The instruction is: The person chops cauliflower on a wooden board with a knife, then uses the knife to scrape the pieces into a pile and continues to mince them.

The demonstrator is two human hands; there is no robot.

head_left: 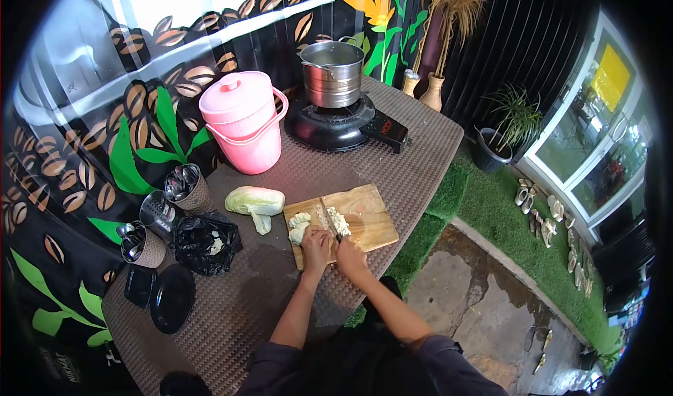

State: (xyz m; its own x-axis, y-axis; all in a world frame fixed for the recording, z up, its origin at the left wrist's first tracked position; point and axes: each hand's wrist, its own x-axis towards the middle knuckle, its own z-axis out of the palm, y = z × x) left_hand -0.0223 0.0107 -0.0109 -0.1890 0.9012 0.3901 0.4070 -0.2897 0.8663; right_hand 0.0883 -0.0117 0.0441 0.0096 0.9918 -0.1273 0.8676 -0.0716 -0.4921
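On the wooden cutting board [370, 217] my right hand [352, 258] grips a knife [327, 214], its blade pointing away from me. Close on the knife's left, my left hand [317, 247] has its fingers bunched down on a pale piece of cabbage [297, 233], partly hidden by the fingers. Small chopped bits [339, 222] lie against the right side of the blade. Behind the board's left corner rests a larger napa cabbage [254, 199], with one loose leaf hanging toward me.
A pink lidded bucket [245, 133] and a steel pot [332, 80] on a black portable stove [329, 126] stand at the back. To the left are a black plastic bag [205, 242], cutlery holders [189, 192] and a black plate [172, 299]. The table edge [425, 210] runs along the right.
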